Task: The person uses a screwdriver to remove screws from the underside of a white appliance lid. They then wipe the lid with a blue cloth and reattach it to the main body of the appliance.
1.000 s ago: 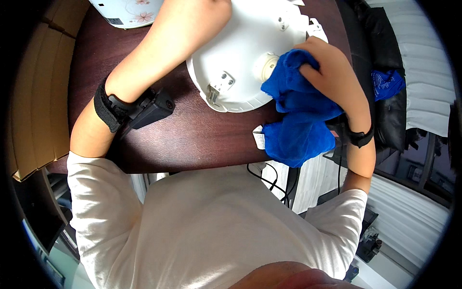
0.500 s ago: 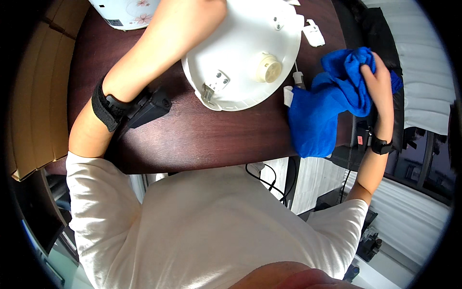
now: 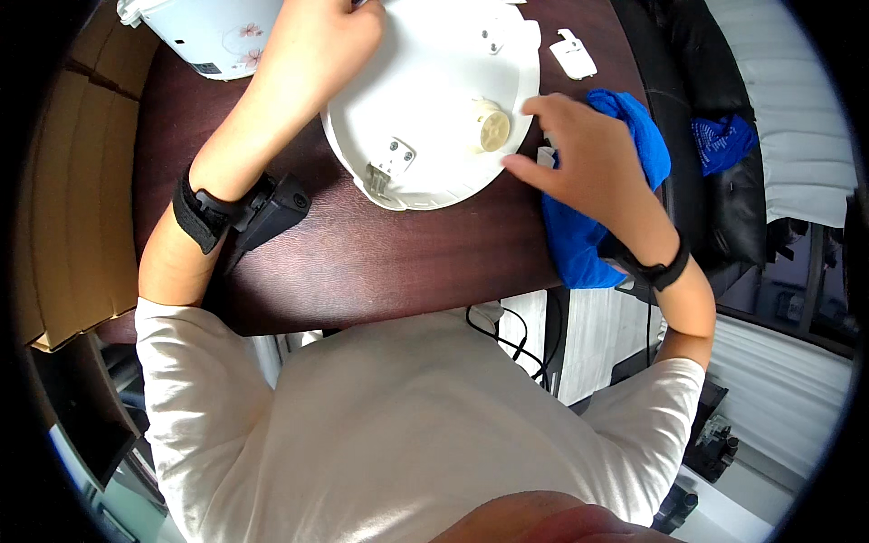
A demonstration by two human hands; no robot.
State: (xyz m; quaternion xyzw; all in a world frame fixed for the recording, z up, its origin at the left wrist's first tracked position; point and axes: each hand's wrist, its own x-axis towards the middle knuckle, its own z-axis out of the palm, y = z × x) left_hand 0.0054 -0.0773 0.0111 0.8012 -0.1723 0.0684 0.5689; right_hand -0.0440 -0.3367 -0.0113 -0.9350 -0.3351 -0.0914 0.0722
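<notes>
A round white plastic cover lies on the dark table with its inner side up, showing screws, a metal clip and a cream-coloured round cap. Over its upper left part is my left hand, its fingers curled and partly cut off by the picture's top edge; what they hold is hidden. My right hand hovers at the cover's right edge, empty, thumb and fingers spread towards the cream cap. Below and behind that hand a crumpled blue cloth hangs over the table's edge.
A small white plastic piece lies right of the cover. A light-coloured appliance with a flower print stands at the upper left. Cardboard boxes line the left side. Another blue cloth rests on a black padded seat.
My right hand has let go of the blue cloth and moved left to the cover's edge. The cloth now lies under that arm. My left hand stays over the cover.
</notes>
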